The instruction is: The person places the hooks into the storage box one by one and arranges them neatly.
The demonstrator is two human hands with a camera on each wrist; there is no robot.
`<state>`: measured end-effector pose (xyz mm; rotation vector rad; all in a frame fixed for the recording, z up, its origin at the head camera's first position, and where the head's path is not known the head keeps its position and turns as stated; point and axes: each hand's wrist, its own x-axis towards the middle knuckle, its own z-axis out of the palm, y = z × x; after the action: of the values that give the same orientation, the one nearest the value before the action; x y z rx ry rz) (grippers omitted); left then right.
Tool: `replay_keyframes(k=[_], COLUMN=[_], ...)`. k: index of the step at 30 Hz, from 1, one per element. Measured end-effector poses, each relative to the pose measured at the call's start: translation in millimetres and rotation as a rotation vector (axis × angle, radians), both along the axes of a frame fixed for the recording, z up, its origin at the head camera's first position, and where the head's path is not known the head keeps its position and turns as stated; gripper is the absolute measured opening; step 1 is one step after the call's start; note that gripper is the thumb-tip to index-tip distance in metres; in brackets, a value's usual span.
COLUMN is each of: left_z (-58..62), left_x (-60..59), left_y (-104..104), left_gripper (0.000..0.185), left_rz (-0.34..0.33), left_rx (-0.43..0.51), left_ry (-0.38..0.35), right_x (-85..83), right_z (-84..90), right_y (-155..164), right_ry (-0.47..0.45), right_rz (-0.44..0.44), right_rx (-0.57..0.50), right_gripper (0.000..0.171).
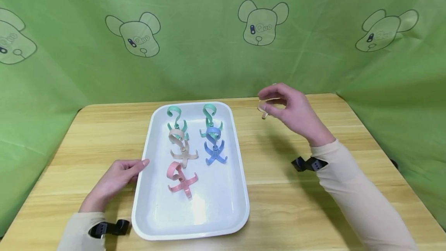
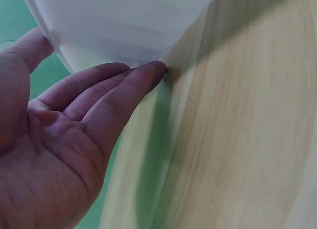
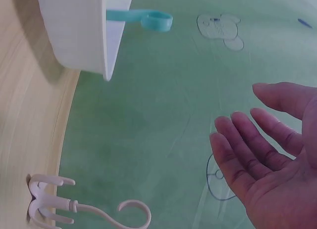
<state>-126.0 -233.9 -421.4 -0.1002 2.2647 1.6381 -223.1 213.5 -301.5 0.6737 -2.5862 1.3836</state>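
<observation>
My left hand (image 1: 116, 177) grips the left rim of a white tray (image 1: 244, 200), thumb over the edge and fingers against the outer wall. Several four-pronged hanging hooks stand in it: two green hooks, one farther left (image 1: 177, 125) and one farther right (image 1: 210, 119), a beige hook (image 1: 184, 152), a blue hook (image 1: 215, 152) and a pink hook (image 1: 182, 183). To the tray's right, my right hand (image 1: 292, 107) is raised with fingers loosely bent and nothing between them. Another beige hook (image 3: 54, 202) stands upright on the table in the right wrist view, mostly hidden behind that hand in the head view.
The wooden table (image 1: 278, 212) carries the tray at its middle. A green curtain (image 1: 202, 57) printed with bear heads hangs behind the table and along both sides. Black wrist cameras sit on both cream sleeves (image 1: 355, 189).
</observation>
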Motion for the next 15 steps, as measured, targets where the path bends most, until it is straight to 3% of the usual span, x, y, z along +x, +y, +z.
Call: replay_keyframes(k=[8, 15], left_z=[1.4, 2.1], left_x=[-1.5, -0.8], left_y=[-0.6, -0.8], left_gripper=[0.055, 0.053], left_rz=[-0.007, -0.006], left_rx=[-0.021, -0.007], left_ry=[0.000, 0.006], right_x=[-11.9, -32.2], right_z=[5.5, -1.4], right_y=[10.7, 23.7], right_ry=[-0.016, -0.032], right_rz=[-0.093, -0.165], right_rx=[-0.012, -0.062], right_gripper=[0.030, 0.036])
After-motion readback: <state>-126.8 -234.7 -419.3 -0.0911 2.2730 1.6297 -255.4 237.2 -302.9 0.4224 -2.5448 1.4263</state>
